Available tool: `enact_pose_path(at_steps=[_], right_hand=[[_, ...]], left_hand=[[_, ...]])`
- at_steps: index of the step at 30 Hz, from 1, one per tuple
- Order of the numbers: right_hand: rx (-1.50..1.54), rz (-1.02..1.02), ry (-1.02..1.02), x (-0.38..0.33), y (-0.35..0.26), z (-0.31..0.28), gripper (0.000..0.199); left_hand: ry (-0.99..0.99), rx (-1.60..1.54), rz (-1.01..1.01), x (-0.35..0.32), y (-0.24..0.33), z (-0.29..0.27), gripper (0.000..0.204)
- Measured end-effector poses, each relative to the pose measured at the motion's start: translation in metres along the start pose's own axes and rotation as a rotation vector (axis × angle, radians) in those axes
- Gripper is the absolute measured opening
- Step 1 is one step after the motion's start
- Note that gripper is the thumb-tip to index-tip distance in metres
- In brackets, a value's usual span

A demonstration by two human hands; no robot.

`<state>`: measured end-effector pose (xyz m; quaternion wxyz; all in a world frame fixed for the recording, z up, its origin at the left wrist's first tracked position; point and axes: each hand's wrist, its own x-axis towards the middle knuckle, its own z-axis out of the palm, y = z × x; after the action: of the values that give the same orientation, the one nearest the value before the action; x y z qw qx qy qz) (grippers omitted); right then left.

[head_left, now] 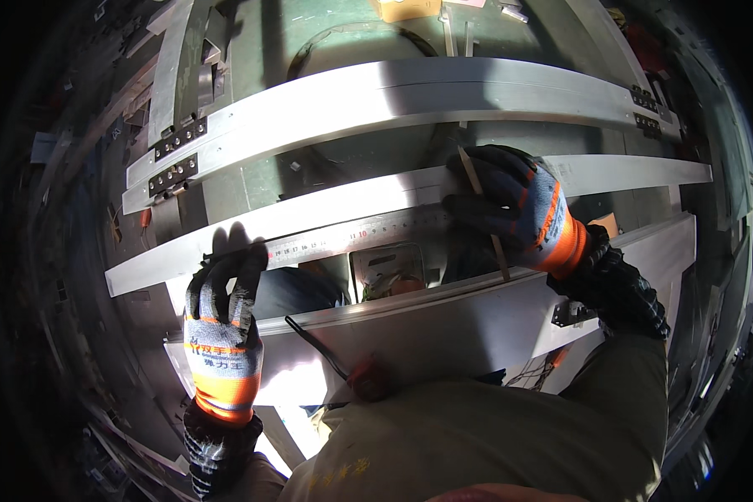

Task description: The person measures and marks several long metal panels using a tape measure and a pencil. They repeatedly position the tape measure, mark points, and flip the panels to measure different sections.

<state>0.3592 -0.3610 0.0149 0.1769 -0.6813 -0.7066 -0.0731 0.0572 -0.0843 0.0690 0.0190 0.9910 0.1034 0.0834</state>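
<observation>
From where I stand, with twelve o'clock pointing away from the worker, the steel ruler point(361, 235) lies between the two gloved hands, along the near edge of the middle bar point(326, 212). Its long axis runs from just below nine o'clock to just above three, in line with that bar. From the fingers of the left hand point(226, 289) it stretches toward three; from those of the right hand point(510, 205), toward nine. Neither hand is clearly nearer: the left is at one end, while the right hides the other.

The right fingers grasp a thin, wood-coloured stick point(471, 170), which slants from eleven to five across the ruler's line. The left fingers are bent at the bar; I can't tell whether they pinch the ruler or merely rest there.

Counting around the ruler: one ruler, one stick and three long crosswise bars, namely the middle bar, a far bar point(335, 96) at twelve and a near bar point(443, 335) at six. The far bar carries four black brackets, two at ten point(173, 173) and two at two point(647, 125). One dark red object point(368, 378) with a black strap sits at six.
</observation>
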Motion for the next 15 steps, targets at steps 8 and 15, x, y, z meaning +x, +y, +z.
enact_pose_path(at_steps=[8, 15], right_hand=[[0.089, 0.089, 0.016, 0.009, -0.009, -0.003, 0.054], [0.08, 0.113, 0.049, 0.013, -0.012, -0.003, 0.048]], left_hand=[[-0.121, 0.017, -0.037, -0.008, -0.006, -0.01, 0.073], [-0.064, 0.052, -0.048, -0.009, 0.0, -0.013, 0.071]])
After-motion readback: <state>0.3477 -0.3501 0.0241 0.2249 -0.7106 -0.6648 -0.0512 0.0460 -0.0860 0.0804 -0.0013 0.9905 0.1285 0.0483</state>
